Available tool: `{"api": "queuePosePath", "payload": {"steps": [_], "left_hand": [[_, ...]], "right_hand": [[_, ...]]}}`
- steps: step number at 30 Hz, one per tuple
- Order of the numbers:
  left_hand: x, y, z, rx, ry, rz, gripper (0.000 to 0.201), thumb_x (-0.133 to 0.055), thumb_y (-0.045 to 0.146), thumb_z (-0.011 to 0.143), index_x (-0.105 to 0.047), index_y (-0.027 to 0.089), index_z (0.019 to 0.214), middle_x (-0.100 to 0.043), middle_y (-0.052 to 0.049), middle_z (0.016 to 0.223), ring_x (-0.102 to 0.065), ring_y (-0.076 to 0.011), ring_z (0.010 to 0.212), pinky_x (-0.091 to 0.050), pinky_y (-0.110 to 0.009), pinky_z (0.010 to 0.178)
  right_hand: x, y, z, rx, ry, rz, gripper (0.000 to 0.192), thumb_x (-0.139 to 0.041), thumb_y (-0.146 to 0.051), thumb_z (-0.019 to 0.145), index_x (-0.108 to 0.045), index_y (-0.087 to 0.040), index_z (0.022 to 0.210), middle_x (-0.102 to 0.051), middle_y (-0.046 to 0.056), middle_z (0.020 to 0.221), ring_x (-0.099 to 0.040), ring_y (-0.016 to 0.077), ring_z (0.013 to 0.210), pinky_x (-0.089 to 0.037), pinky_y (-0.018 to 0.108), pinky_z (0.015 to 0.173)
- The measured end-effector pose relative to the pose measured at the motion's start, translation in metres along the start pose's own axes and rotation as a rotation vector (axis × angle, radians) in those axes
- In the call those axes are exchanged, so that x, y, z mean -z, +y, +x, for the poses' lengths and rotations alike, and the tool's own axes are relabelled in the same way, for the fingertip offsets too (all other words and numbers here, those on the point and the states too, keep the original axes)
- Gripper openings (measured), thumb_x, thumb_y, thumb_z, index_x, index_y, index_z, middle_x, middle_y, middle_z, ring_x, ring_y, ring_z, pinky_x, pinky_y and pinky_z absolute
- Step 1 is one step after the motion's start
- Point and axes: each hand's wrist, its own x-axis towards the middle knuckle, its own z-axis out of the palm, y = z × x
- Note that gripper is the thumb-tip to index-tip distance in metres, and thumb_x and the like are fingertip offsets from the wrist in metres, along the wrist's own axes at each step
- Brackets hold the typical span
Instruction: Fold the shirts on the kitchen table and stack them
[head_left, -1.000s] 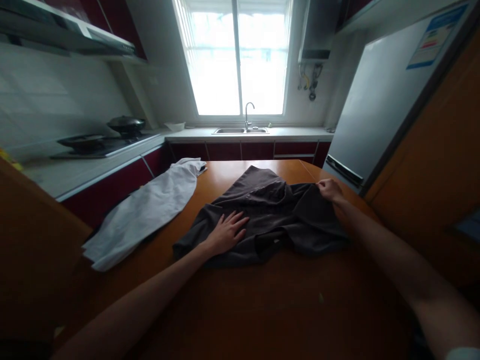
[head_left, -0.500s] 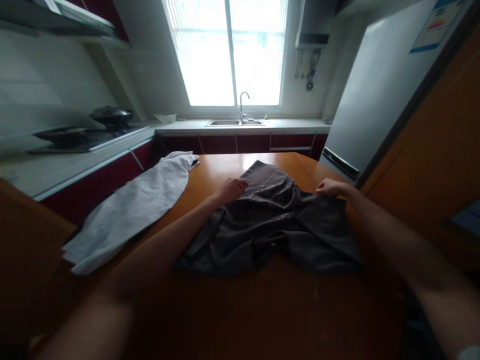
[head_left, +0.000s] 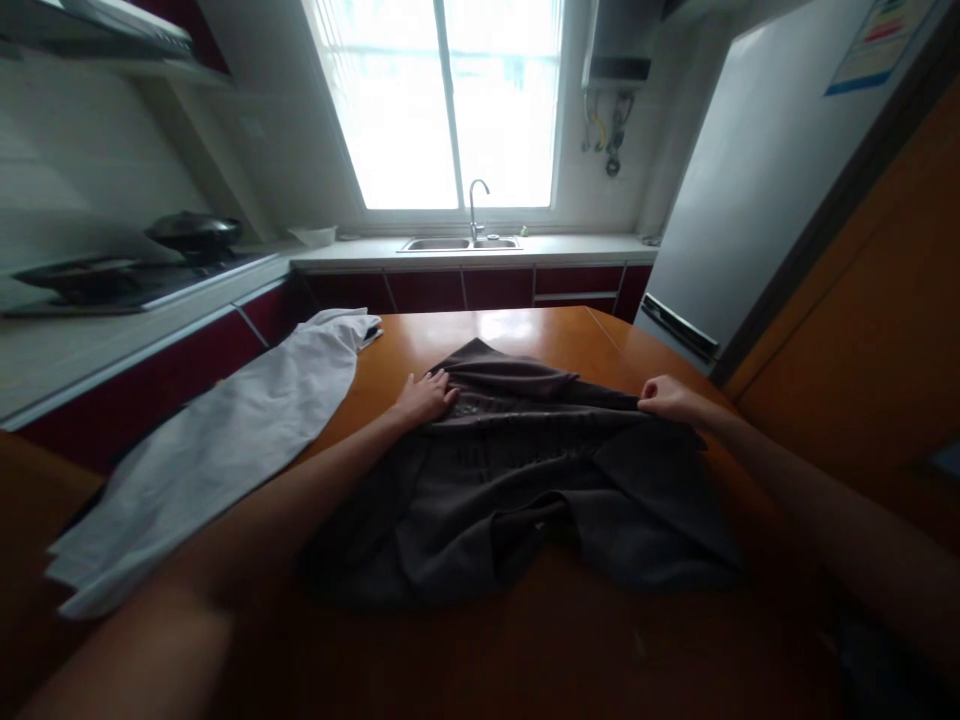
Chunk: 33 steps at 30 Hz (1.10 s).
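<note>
A dark grey T-shirt (head_left: 517, 480) with a shiny print lies spread on the wooden table (head_left: 420, 330), its neck opening toward me. My left hand (head_left: 426, 398) rests on the shirt's left side, fingers stretched out and a little apart. At the right side my right hand (head_left: 667, 398) is closed, its thumb and fingers pinching the shirt's edge. Between both hands the fabric is drawn into long sideways folds. The far part of the shirt lies creased on the table.
Folded white garments (head_left: 247, 415) lie along the table's left side, with dark cloth under them. Beyond the table are a counter with a sink (head_left: 439, 244) and a tap. A stove with pans (head_left: 195, 235) stands left, a fridge (head_left: 739, 180) right.
My left hand has moved left and its fingers have spread onto the shirt. My right hand still pinches the edge. The fabric between them has been pulled wider, with straighter folds.
</note>
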Motion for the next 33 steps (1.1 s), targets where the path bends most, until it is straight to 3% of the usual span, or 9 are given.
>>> {"api": "queuePosePath", "payload": {"steps": [5, 9, 13, 18, 23, 25, 28, 31, 33], "left_hand": [[0.029, -0.010, -0.034, 0.082, -0.031, 0.176, 0.049, -0.044, 0.055, 0.096, -0.075, 0.017, 0.101, -0.075, -0.017, 0.107, -0.070, -0.0326, 0.101, -0.050, -0.042, 0.092], [0.040, 0.000, -0.005, -0.014, 0.148, 0.055, 0.045, -0.041, 0.044, 0.099, -0.074, 0.017, 0.111, -0.072, -0.015, 0.116, -0.068, -0.0286, 0.108, -0.049, -0.037, 0.096], [0.018, -0.005, 0.026, -0.272, -0.011, -0.128, 0.050, -0.043, 0.043, 0.097, -0.062, 0.017, 0.136, -0.055, -0.013, 0.146, -0.055, -0.0253, 0.131, -0.040, -0.035, 0.111], [-0.012, -0.029, 0.015, -0.236, -0.203, -0.099, 0.068, -0.032, 0.056, 0.100, -0.027, 0.024, 0.160, -0.013, -0.011, 0.168, -0.013, -0.0325, 0.154, -0.017, -0.053, 0.121], [-0.013, -0.049, 0.007, -0.281, -0.310, -0.062, 0.075, -0.031, 0.065, 0.098, -0.016, 0.028, 0.162, -0.004, -0.010, 0.169, -0.004, -0.0338, 0.155, -0.012, -0.053, 0.121], [-0.006, -0.053, 0.023, -0.240, -0.280, -0.044, 0.075, -0.040, 0.063, 0.097, -0.024, 0.027, 0.160, -0.013, -0.011, 0.168, -0.011, -0.0349, 0.154, -0.017, -0.051, 0.121], [0.010, -0.054, 0.059, 0.014, 0.002, -0.023, 0.066, -0.051, 0.049, 0.097, -0.041, 0.015, 0.153, -0.035, -0.017, 0.161, -0.026, -0.0376, 0.149, -0.022, -0.052, 0.119], [0.027, -0.047, 0.085, 0.196, 0.256, -0.015, 0.057, -0.037, 0.029, 0.104, -0.031, 0.004, 0.154, -0.030, -0.023, 0.161, -0.022, -0.0356, 0.151, -0.018, -0.053, 0.120], [0.035, -0.039, 0.084, 0.173, 0.328, -0.005, 0.056, -0.035, 0.024, 0.102, -0.030, 0.007, 0.155, -0.025, -0.020, 0.164, -0.018, -0.0327, 0.152, -0.019, -0.051, 0.121]], "right_hand": [[0.001, -0.003, -0.003, 0.084, -0.254, 0.000, 0.015, -0.074, -0.028, 0.072, -0.073, -0.015, 0.080, -0.073, 0.007, 0.079, -0.063, 0.0168, 0.065, -0.044, 0.023, 0.054], [0.002, -0.047, 0.024, 0.128, -0.215, 0.096, 0.038, -0.071, -0.051, 0.080, -0.073, -0.013, 0.088, -0.071, 0.008, 0.080, -0.060, 0.0147, 0.062, -0.044, 0.024, 0.054], [-0.011, -0.082, 0.038, 0.239, -0.291, 0.128, 0.050, -0.070, -0.062, 0.079, -0.073, -0.013, 0.089, -0.071, 0.009, 0.082, -0.060, 0.0154, 0.064, -0.044, 0.024, 0.054], [-0.037, -0.089, 0.028, 0.361, -0.339, 0.055, 0.033, -0.074, -0.047, 0.076, -0.075, -0.015, 0.082, -0.073, 0.005, 0.081, -0.063, 0.0178, 0.070, -0.044, 0.024, 0.059], [-0.019, -0.083, 0.046, 0.284, -0.486, 0.232, 0.022, -0.069, -0.035, 0.080, -0.076, -0.015, 0.089, -0.075, 0.004, 0.085, -0.065, 0.0173, 0.071, -0.048, 0.023, 0.062], [0.000, -0.084, 0.070, 0.209, -0.374, 0.277, 0.023, -0.068, -0.032, 0.083, -0.074, -0.012, 0.093, -0.075, 0.007, 0.089, -0.065, 0.0170, 0.072, -0.049, 0.024, 0.065], [0.024, -0.088, 0.107, 0.057, -0.007, 0.212, 0.033, -0.059, -0.034, 0.094, -0.068, -0.003, 0.103, -0.072, 0.014, 0.094, -0.062, 0.0158, 0.078, -0.047, 0.025, 0.072], [0.031, -0.091, 0.127, -0.060, 0.294, 0.132, 0.043, -0.049, -0.038, 0.099, -0.060, 0.002, 0.112, -0.068, 0.020, 0.103, -0.061, 0.0204, 0.097, -0.044, 0.028, 0.082], [0.027, -0.091, 0.128, 0.040, 0.261, 0.116, 0.039, -0.050, -0.037, 0.099, -0.060, -0.002, 0.112, -0.067, 0.019, 0.102, -0.059, 0.0241, 0.105, -0.043, 0.029, 0.086]]}}
